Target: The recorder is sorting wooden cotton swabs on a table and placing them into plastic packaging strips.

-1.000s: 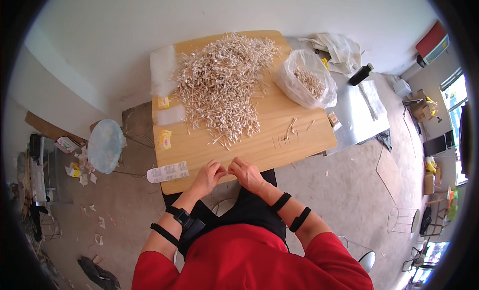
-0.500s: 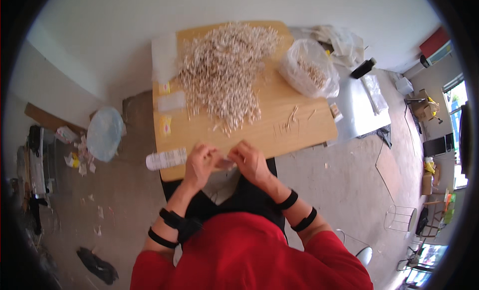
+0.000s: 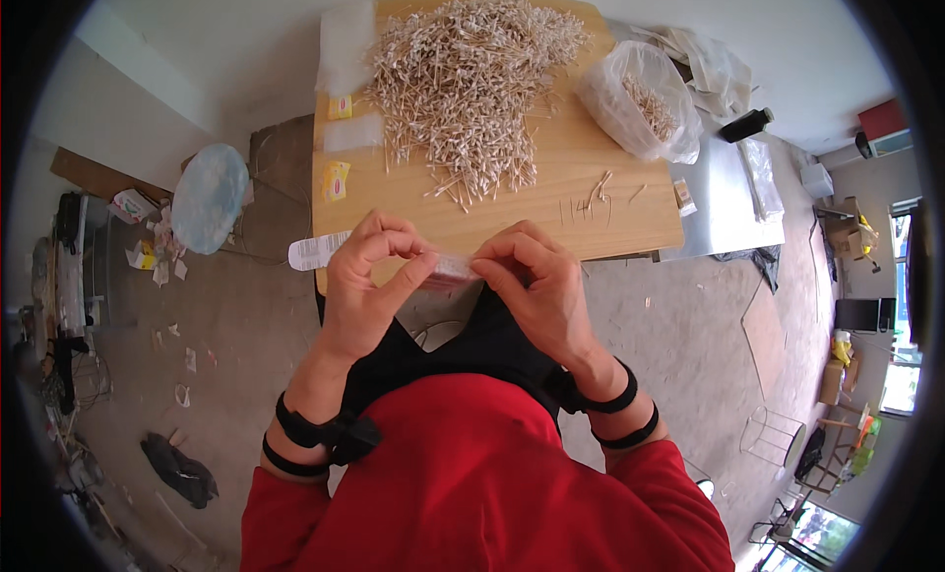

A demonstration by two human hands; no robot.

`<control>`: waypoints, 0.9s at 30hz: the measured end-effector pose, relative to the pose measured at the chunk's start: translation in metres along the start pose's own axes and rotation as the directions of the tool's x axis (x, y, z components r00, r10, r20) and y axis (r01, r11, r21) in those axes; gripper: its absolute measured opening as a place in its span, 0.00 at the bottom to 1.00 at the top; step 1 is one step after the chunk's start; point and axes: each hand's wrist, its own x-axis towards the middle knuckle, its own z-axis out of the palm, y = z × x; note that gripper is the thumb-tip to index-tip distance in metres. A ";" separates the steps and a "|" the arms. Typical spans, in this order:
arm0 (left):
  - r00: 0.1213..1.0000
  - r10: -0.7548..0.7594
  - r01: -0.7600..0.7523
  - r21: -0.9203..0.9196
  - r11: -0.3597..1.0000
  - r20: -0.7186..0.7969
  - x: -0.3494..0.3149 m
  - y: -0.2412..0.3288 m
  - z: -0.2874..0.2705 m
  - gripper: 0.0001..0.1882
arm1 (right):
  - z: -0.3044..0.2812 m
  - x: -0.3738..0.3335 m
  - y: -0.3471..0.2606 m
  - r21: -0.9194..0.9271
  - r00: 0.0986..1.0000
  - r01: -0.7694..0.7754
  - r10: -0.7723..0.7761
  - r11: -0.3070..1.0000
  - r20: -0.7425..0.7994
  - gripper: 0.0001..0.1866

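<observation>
Over the table's near edge, my left hand (image 3: 372, 286) and my right hand (image 3: 539, 285) pinch opposite ends of a small clear plastic bag (image 3: 451, 270). It is stretched between my fingertips; what may be inside cannot be made out. Beyond my hands, a big heap of cotton swabs (image 3: 463, 90) covers much of the wooden tabletop (image 3: 551, 235). A few loose swabs (image 3: 598, 190) lie on the right part of the table. Close to my left hand lies a white printed label strip (image 3: 317, 251), partly hidden by that hand.
A clear bag of swabs (image 3: 645, 104) sits at the far right, near a dark bottle (image 3: 746, 125) on a metal surface (image 3: 724, 200). Stacked clear bags (image 3: 352, 133) and yellow cards (image 3: 336, 180) line the left side. A round pale stool top (image 3: 210, 198) stands left of the table.
Both hands have come up closer to me with the small plastic bag, which now shows stretched between them. The view has shifted, so the table appears higher.
</observation>
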 end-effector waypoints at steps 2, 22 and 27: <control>0.998 -0.057 0.055 -0.142 0.988 -0.011 -0.002 0.001 0.000 0.05 | -0.002 -0.001 -0.001 -0.070 0.998 0.057 -0.058 0.996 -0.011 0.03; 0.991 0.084 -0.109 0.277 0.955 0.100 -0.005 0.007 0.015 0.08 | -0.004 -0.015 0.019 -0.143 0.989 0.128 -0.136 0.981 -0.050 0.05; 0.993 0.067 -0.089 0.238 0.967 0.100 -0.008 0.005 0.016 0.05 | 0.002 -0.016 0.019 -0.126 0.986 0.158 -0.162 0.979 -0.025 0.05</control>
